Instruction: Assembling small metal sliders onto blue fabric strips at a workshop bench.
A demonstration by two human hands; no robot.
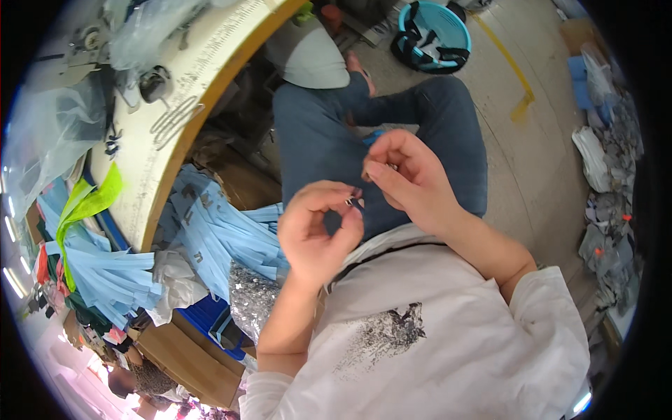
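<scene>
Both of my hands are raised over my lap, close together but apart. My left hand is closed in a pinch, thumb against forefinger, on a small dark piece with a shiny bit on it. What kind of piece it is, I cannot make out. Just to the right and a little farther off, my right hand has its fingers curled and pressed to the thumb. Whatever may be between those fingertips is too small to name.
To the left curves a pale worktable with a wooden edge and a bent wire piece. Light blue fabric strips hang below it, near a cardboard box. A turquoise basket stands on the floor; scraps are piled at right.
</scene>
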